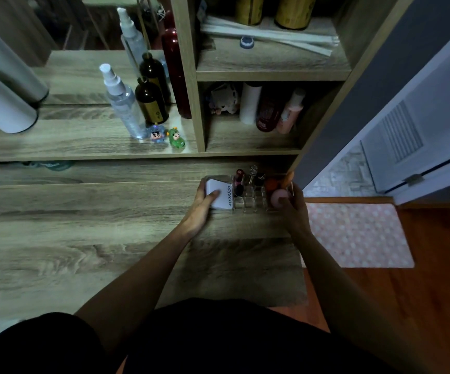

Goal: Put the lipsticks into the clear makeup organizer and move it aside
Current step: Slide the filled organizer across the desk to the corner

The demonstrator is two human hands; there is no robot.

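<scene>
The clear makeup organizer [248, 205] stands on the wooden tabletop near its right back corner. Lipsticks [239, 182] stand upright in its middle slots, one with a dark red cap. A white box [220, 194] fills its left compartment, and pink and orange sponges [277, 197] sit in its right one. My left hand [203, 209] grips the organizer's left end, thumb on the white box. My right hand [294, 209] grips its right end, fingers against the pink sponge.
A shelf unit rises just behind the organizer, holding spray bottles [122, 101], dark bottles [151, 101] and two small figurines [168, 137]. The table's right edge [303, 252] is close to my right arm, with a pink dotted mat [358, 236] on the floor beyond.
</scene>
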